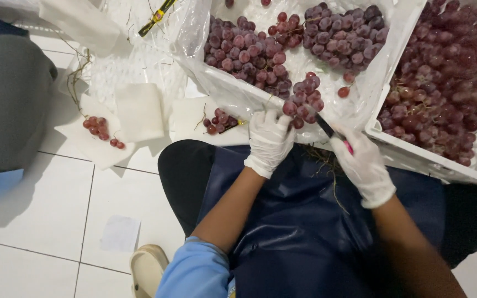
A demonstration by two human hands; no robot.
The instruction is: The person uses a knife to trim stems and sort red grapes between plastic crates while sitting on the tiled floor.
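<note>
Grapes (305, 99) hung pinched in the left hand (270, 140); the right hand (362, 165), fist closed around scissors (327, 129), risked nicking fruit or glove.

Red-purple grape bunch (305, 99), white gloves on both hands (pink-handled, black-bladed scissors (331, 132)), navy apron (305, 221).

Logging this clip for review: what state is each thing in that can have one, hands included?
Left hand: gloved, gripping the small grape bunch.
Right hand: gloved, holding scissors, blade tip at the bunch.
Lined crate: open, part filled with bunches.
Right crate: open, heaped with grapes.
Loose grapes: lying on white foam on the floor.
</note>
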